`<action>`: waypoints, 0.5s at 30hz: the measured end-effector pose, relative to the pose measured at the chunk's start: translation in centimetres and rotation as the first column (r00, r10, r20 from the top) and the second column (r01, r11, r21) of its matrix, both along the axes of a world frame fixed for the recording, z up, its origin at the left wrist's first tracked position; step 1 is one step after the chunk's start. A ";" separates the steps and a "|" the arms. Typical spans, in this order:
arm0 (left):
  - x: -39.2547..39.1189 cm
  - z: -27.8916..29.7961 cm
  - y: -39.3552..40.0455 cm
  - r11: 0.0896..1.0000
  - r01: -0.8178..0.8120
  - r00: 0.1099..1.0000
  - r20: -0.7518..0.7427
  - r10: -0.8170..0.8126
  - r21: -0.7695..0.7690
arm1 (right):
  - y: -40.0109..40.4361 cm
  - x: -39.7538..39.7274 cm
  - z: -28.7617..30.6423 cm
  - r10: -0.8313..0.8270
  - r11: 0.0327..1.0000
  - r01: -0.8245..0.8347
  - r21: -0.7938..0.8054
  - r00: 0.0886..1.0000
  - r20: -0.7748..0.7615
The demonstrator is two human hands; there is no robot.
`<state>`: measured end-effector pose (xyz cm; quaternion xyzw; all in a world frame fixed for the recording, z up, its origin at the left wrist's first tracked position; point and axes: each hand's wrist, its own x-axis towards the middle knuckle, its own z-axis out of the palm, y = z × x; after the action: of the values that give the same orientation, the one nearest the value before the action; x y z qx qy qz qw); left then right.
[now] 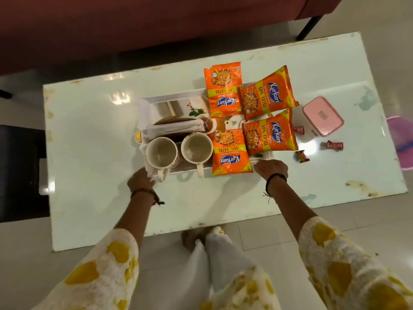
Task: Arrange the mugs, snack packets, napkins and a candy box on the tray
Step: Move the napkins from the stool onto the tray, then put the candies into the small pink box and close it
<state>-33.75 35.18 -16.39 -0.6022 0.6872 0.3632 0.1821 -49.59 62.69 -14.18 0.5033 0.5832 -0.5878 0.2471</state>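
Observation:
A white tray (172,97) lies in the middle of the pale table (93,135). Two empty white mugs (161,154) (196,147) stand at its near left, with folded white napkins (176,128) just behind them. Several orange snack packets (223,89) (269,135) cover its right half. A pink candy box (323,116) sits on the table to the right of the tray, with loose wrapped candies (334,145) near it. My left hand (142,179) grips the tray's near-left corner. My right hand (271,167) rests on its near-right corner.
A dark red sofa (134,23) stands beyond the table's far edge. A dark stool (17,171) is at the left. A pink basket (402,144) sits on the floor at the right. My legs and bare foot (190,239) are against the near edge.

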 end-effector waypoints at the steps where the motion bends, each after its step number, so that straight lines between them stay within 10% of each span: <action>1: 0.9 0.1 1.4 0.995 0.099 0.994 0.047 -0.097 -0.032 | 0.5 0.2 0.4 -0.003 0.998 0.001 -0.061 0.999 -0.035; 3: 1.5 0.4 6.1 0.969 0.245 0.957 0.164 -0.239 -0.018 | 1.5 1.2 1.0 -0.031 0.995 0.021 -0.102 0.995 -0.094; 5: 0.8 1.2 11.9 0.976 -0.084 0.992 0.114 0.062 0.201 | 2.6 2.1 1.5 0.127 0.990 -0.111 0.086 0.971 -0.204; 7: -1.1 2.7 18.0 0.597 -0.487 0.826 0.115 0.552 0.638 | 4.9 2.2 1.3 0.382 0.901 -0.293 0.320 0.885 -0.266; 9: -3.3 3.5 23.0 0.467 -0.459 0.754 0.052 0.655 0.756 | 7.5 0.8 2.0 0.564 0.780 -0.393 0.487 0.778 -0.275; 15: -16.8 4.1 33.0 0.584 0.034 0.808 -0.367 0.461 0.811 | 14.9 -8.7 2.3 0.850 0.472 -0.493 0.731 0.473 -0.231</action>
<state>-50.53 68.21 -12.29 -0.4127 0.3962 0.8008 0.1771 -58.34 77.58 -11.92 0.0598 0.9289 -0.3455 0.1191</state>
